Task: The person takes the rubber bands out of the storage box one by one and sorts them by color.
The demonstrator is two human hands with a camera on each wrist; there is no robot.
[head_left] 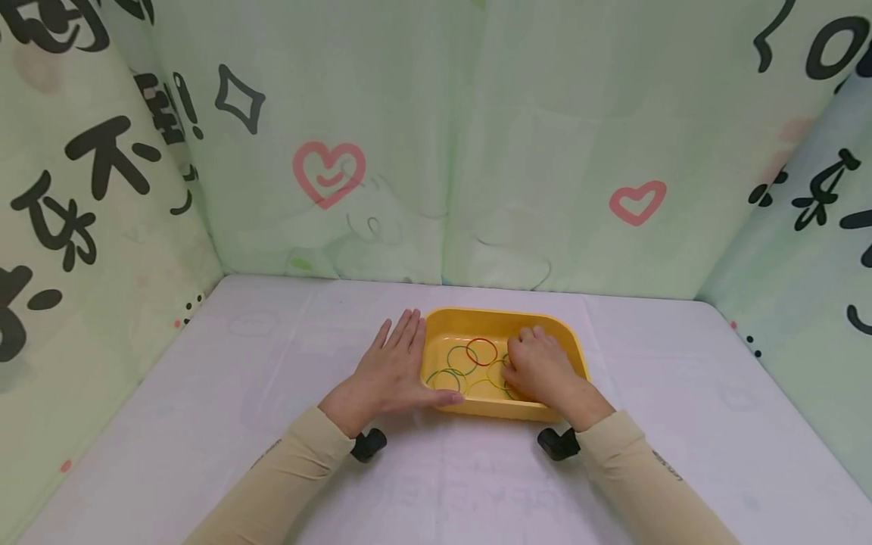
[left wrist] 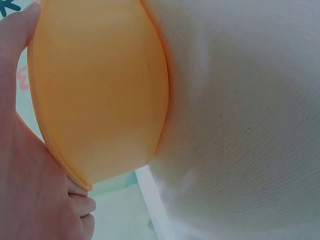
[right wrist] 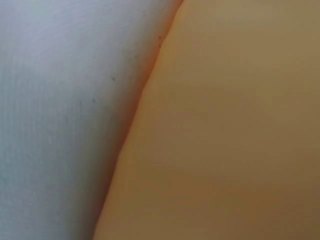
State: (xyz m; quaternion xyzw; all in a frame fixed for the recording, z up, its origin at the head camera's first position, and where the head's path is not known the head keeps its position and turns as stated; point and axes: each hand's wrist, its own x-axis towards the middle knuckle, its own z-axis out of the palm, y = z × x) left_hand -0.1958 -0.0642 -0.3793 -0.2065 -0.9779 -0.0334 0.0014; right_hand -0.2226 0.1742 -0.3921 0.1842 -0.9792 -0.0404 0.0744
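A yellow plastic tray (head_left: 504, 409) stands on the table in the head view. Thin rings that look like rubber bands lie inside, among them a red band (head_left: 481, 339) and a green band (head_left: 448, 359). My left hand (head_left: 391, 371) rests at the tray's left end, fingers straight along the rim and thumb over the near edge. The left wrist view shows that hand (left wrist: 35, 185) against the tray's outer wall (left wrist: 100, 90). My right hand (head_left: 545, 371) reaches down into the tray's right part, fingers bent beside several bands. Its fingertips are hidden, so I cannot tell whether they pinch one.
The table (head_left: 238, 454) has a pale cloth cover. Printed fabric walls (head_left: 531, 151) stand behind it and at both sides. A black wrist camera (head_left: 369, 445) sits under the left wrist, another black camera (head_left: 559, 443) under the right. The tray's wall (right wrist: 225, 125) fills much of the right wrist view.
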